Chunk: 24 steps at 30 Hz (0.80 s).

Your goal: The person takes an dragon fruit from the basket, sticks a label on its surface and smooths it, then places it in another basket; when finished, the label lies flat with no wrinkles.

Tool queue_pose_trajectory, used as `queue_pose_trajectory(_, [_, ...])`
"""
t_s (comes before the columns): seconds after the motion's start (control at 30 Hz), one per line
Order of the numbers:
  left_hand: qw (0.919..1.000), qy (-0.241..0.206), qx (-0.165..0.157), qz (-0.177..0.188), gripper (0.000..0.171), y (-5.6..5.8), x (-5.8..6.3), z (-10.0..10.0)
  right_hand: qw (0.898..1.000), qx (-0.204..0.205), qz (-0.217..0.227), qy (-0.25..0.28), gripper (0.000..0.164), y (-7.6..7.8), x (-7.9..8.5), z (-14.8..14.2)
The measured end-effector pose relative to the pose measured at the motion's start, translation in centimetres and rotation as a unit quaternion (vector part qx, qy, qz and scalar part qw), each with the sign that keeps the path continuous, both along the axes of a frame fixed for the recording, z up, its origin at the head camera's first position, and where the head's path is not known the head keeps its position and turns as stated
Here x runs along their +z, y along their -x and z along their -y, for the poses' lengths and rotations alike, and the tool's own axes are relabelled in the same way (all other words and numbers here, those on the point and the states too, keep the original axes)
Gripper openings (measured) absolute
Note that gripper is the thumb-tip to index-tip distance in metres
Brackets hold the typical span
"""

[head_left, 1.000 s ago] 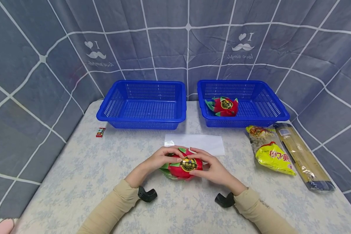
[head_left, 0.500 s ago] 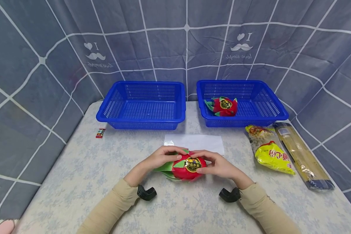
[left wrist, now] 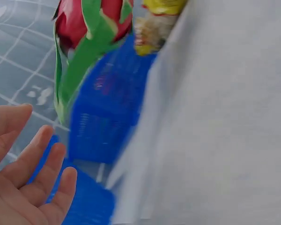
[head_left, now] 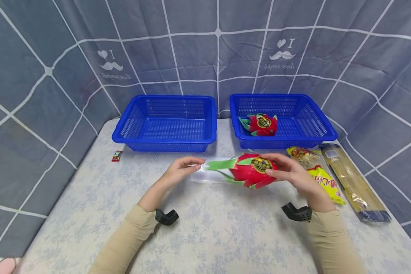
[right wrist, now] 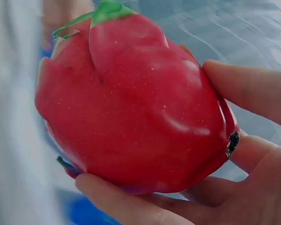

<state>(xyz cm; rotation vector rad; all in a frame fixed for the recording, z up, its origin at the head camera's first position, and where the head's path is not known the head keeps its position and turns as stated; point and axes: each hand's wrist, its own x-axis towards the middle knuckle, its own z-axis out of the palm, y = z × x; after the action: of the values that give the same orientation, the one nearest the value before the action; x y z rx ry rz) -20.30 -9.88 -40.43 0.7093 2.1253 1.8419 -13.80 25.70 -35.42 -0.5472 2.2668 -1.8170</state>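
My right hand [head_left: 296, 177] grips a red dragon fruit [head_left: 248, 177] by its right end, fingers and thumb curled round it. A gold-and-black label faces up, and long green leaf tips point left. In the right wrist view the dragon fruit [right wrist: 131, 103] fills the middle, with the thumb and fingers pressed on its sides. My left hand [head_left: 179, 173] is apart from it, just left of the leaf tips, over the end of a white sheet [head_left: 205, 176]. The left wrist view shows the left hand [left wrist: 35, 183] with loosely spread fingers and nothing in them.
Two blue baskets stand at the back: the left basket [head_left: 164, 146] and the right basket [head_left: 260, 144], which holds another dragon fruit [head_left: 263, 125]. At right lie a yellow pasta bag [head_left: 327, 184] and a long noodle pack [head_left: 357, 186]. A small red packet [head_left: 117, 156] lies at left.
Both hands were on the dragon fruit near the table's middle. The left hand has let go; the right hand has lifted the fruit and carried it right and away from the body.
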Motion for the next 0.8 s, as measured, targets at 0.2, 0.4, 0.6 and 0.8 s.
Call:
queue_pose_trajectory(0.2, [0.9999,0.005,-0.015,0.002,0.028,1.2,2.8,-0.9,0.982,-0.062,-0.065,0.163,0.044,0.6,3.9,-4.4])
queue_pose_trajectory(0.4, [0.998,0.024,-0.058,0.012,0.03,2.2,4.0,-5.2,0.949,-0.249,-0.086,0.171,0.044,3.9,6.2,-6.6])
queue_pose_trajectory(0.6, [0.9967,-0.01,-0.032,0.073,0.037,3.6,2.7,-10.5,0.905,-0.379,-0.141,-0.133,0.049,8.9,4.0,-8.7])
queue_pose_trajectory(0.8, [0.9934,-0.041,0.044,0.098,0.045,4.7,1.5,-14.4,0.893,-0.36,-0.167,-0.214,0.046,12.3,1.5,-9.8])
